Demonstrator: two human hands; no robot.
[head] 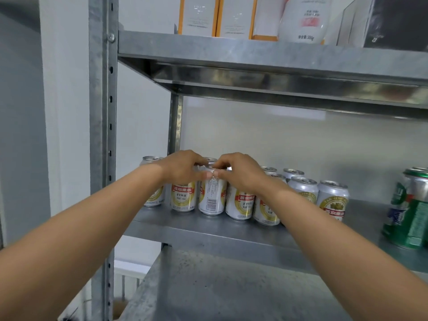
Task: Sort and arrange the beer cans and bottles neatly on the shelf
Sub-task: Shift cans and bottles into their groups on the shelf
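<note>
Several silver beer cans with red and gold labels stand in rows on the middle metal shelf [208, 230]. One can [212, 195] in the front row is turned with its barcode facing me. My left hand [183, 169] and my right hand [240, 173] both pinch the top rim of this can, thumbs meeting at its front. More silver cans [332, 199] stand to the right of my right wrist. Green beer cans [410, 212] stand at the far right edge of the same shelf.
An upper shelf [254, 54] carries orange-edged white boxes [199, 16], a white pouch [305, 19] and a dark box [398, 22]. A lower shelf surface [220, 293] lies below. The perforated steel upright [102, 135] stands at the left, beside a white wall.
</note>
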